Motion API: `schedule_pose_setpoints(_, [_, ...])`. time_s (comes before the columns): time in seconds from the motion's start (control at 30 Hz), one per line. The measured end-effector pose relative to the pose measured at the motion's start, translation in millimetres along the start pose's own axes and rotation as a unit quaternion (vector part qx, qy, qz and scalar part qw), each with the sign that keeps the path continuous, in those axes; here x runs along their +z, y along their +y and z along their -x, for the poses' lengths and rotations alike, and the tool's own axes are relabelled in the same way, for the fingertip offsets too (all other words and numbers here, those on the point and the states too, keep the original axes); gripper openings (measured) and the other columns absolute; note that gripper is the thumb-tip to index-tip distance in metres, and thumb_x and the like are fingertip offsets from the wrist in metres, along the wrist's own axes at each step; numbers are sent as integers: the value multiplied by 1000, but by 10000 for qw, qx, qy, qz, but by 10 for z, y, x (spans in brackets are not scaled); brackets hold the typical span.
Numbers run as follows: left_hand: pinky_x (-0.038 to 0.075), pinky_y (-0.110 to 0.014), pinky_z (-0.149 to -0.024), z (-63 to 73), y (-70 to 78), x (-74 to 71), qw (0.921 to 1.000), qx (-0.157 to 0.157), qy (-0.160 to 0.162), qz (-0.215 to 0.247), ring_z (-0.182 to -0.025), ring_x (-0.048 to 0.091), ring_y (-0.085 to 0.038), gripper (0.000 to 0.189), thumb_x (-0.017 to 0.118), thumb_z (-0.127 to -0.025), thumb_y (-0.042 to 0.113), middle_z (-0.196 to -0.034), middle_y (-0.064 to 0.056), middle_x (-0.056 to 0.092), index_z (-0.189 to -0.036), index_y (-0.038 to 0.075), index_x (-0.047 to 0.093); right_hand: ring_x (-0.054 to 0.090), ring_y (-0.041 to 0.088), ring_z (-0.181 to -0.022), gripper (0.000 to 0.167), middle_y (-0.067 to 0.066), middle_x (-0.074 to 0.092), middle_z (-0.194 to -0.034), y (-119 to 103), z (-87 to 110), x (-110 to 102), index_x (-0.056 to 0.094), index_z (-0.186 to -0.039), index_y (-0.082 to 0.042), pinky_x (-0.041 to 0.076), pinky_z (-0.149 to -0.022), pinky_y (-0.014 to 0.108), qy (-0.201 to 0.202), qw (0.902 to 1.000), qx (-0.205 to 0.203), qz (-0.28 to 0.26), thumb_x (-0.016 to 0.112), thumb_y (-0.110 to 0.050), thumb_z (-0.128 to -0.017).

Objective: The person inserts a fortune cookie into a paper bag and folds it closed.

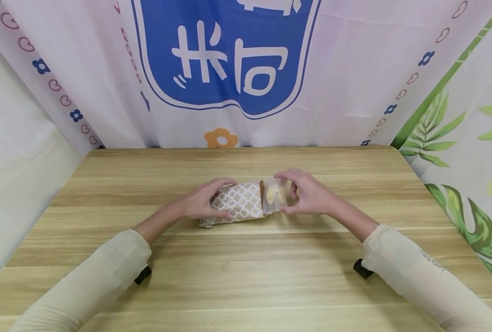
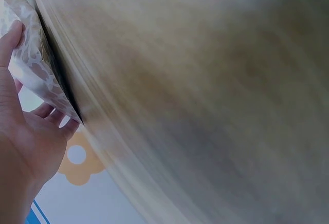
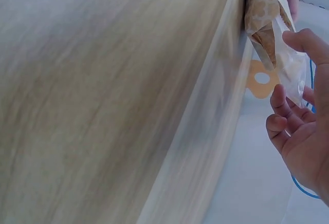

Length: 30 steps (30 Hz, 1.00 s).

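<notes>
A brown paper bag [image 1: 243, 201] with a white lattice pattern lies on its side over the wooden table, its mouth facing right. My left hand [image 1: 200, 201] grips its closed end between thumb and fingers; the left wrist view shows that hand [image 2: 38, 149] around the patterned paper [image 2: 41, 72]. At the bag's mouth is a small translucent packet [image 1: 274, 196] with pale yellow pieces inside. My right hand [image 1: 312, 193] holds the packet by its edges, thumb on the near side. In the right wrist view, the packet's [image 3: 291, 72] inner end overlaps the bag's open mouth [image 3: 264, 41].
The wooden table [image 1: 237, 276] runs back to a hanging cloth [image 1: 345, 92] with a blue emblem and flowers. A leaf-patterned cloth [image 1: 474, 138] hangs at the right. Small black devices [image 1: 362, 269] sit under both sleeved forearms.
</notes>
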State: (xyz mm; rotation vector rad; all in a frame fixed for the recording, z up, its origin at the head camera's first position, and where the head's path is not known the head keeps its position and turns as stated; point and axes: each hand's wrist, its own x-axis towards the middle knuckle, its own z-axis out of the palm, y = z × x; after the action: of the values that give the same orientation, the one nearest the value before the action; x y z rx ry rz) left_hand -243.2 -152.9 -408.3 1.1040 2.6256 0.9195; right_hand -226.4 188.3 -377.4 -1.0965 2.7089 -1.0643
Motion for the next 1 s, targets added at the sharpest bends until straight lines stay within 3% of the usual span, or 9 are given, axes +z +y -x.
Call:
schedule_pose_setpoints(0.5, [34, -61, -118, 0, 2, 5, 10000, -2, -43, -86, -145, 42, -37, 90, 88, -81, 44, -156, -15, 48, -153, 9, 45, 61, 21, -67, 81, 16, 65, -117, -26, -73, 97, 54, -138, 10, 51, -58, 22, -295, 9992, -228, -148, 92, -5, -68])
schedule_pose_setpoints(0.77, [35, -59, -119, -8, 4, 12, 9999, 105, -46, -59, -144, 43, -36, 89, 88, -81, 42, -155, -15, 49, -152, 7, 46, 55, 9, -61, 77, 10, 65, -97, -84, -162, 176, 58, -137, 8, 48, -53, 21, -461, 9987, 69, -192, 93, -10, -71])
schedule_pose_setpoints(1.0, [35, -58, -119, 7, 23, 4, 10000, 42, -25, 27, -143, 44, -36, 90, 89, -80, 39, -154, -15, 49, -152, 8, 45, 54, 11, -62, 85, 6, 60, -83, -135, -220, 222, 54, -141, 10, 47, -56, 23, -391, 9990, 167, -117, 95, -17, -72])
